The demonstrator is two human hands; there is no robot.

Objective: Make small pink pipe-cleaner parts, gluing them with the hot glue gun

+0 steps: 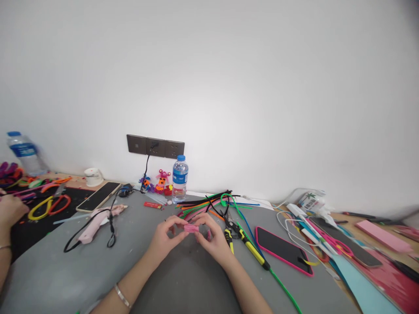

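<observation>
My left hand (165, 239) and my right hand (214, 240) meet over the grey mat. Between the fingertips of both is a small bundle of pink pipe cleaner (191, 228), held level. Another bit of pink shows by my right fingers, partly hidden by them. Just beyond my hands lies a heap of coloured pipe cleaners (199, 209). Right of my right hand are pliers with yellow and black handles (250, 249), and a long green pipe cleaner (283, 285) runs along the mat.
A water bottle (180, 179) stands by the wall near small pipe cleaner figures (161, 182). At left lie a pink glue gun (93, 229) with its cord, a phone (99, 196), scissors (49, 207) and another person's hand (11, 213). A pink-cased phone (283, 250) lies right.
</observation>
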